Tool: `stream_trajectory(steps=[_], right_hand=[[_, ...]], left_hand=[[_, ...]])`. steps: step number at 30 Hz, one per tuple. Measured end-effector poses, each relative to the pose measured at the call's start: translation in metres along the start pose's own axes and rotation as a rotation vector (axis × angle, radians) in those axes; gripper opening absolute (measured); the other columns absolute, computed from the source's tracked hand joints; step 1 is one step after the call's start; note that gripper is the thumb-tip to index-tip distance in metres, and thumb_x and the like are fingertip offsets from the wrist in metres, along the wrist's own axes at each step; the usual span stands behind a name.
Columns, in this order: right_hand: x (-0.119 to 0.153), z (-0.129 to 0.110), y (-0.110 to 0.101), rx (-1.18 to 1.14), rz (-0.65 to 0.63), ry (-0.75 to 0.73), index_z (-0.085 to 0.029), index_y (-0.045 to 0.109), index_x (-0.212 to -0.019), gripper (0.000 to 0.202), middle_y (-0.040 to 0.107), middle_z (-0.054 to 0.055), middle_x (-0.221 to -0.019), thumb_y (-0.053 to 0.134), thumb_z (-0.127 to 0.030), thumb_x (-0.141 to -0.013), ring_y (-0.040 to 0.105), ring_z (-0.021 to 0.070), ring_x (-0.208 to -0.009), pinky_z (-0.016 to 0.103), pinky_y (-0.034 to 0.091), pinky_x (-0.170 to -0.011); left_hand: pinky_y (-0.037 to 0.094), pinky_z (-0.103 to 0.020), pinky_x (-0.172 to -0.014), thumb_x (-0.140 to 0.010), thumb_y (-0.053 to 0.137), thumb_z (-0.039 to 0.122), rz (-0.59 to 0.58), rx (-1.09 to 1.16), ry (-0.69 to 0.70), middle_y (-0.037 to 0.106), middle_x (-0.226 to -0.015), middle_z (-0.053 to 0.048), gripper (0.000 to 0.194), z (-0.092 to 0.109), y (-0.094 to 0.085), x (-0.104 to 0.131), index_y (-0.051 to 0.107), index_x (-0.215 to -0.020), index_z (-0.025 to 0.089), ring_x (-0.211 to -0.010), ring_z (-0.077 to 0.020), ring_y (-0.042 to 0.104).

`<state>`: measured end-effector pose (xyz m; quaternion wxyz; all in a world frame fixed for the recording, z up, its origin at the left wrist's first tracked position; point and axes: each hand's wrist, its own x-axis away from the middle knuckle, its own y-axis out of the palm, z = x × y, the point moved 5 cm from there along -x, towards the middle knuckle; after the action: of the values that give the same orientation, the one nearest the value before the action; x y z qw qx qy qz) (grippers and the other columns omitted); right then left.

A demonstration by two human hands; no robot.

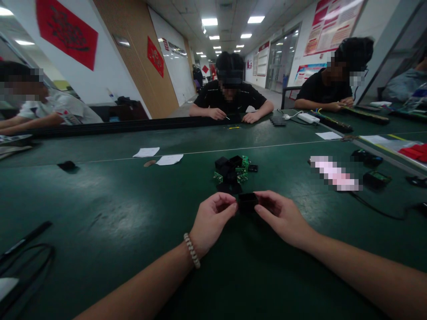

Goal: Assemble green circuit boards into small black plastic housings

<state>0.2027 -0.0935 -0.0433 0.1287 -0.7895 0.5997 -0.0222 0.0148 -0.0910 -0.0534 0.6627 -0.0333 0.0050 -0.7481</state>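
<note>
A small black open-topped plastic box (247,202) is between my two hands, just above or on the green table. My right hand (282,216) grips its right end between thumb and fingers. At the box's left end, the thumb and forefinger of my left hand (213,218) are closed on its edge, as far as I can make out. Just beyond lies a pile of black plastic cases (227,168) mixed with green circuit boards (245,163). The inside of the box is too dark to read.
The green table (133,249) carries paper slips (170,159), a dark cable (376,209) and black parts (367,158) at right, and a black cable loop (40,249) at left. Across it sit a person (230,98) in black and others at both sides.
</note>
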Motion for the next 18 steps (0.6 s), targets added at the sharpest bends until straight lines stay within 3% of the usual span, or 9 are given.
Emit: stream_trajectory(steps=[11, 18], right_hand=[[0.0004, -0.0006, 0.0016, 0.000, -0.010, 0.038, -0.018, 0.057, -0.123, 0.040, 0.065, 0.009, -0.107, 0.060, -0.031, -0.086, 0.065, 0.0215, -0.097, 0.040, 0.055, -0.089], [0.0003, 0.0050, 0.0021, 0.018, -0.023, 0.016, -0.019, 0.057, -0.125, 0.038, 0.064, 0.005, -0.097, 0.058, -0.032, -0.089, 0.065, 0.0191, -0.089, 0.036, 0.055, -0.081]], left_hand=[[0.051, -0.029, -0.073, -0.084, 0.067, 0.020, -0.012, 0.008, -0.008, 0.068, -0.086, -0.002, 0.010, -0.0007, 0.0009, -0.0004, 0.067, -0.093, 0.016, -0.077, -0.0146, 0.061], [0.050, -0.028, -0.070, -0.081, 0.068, 0.018, -0.009, 0.021, -0.007, 0.067, -0.084, -0.001, 0.009, 0.0028, 0.0031, 0.0001, 0.066, -0.089, 0.016, -0.073, -0.0137, 0.060]])
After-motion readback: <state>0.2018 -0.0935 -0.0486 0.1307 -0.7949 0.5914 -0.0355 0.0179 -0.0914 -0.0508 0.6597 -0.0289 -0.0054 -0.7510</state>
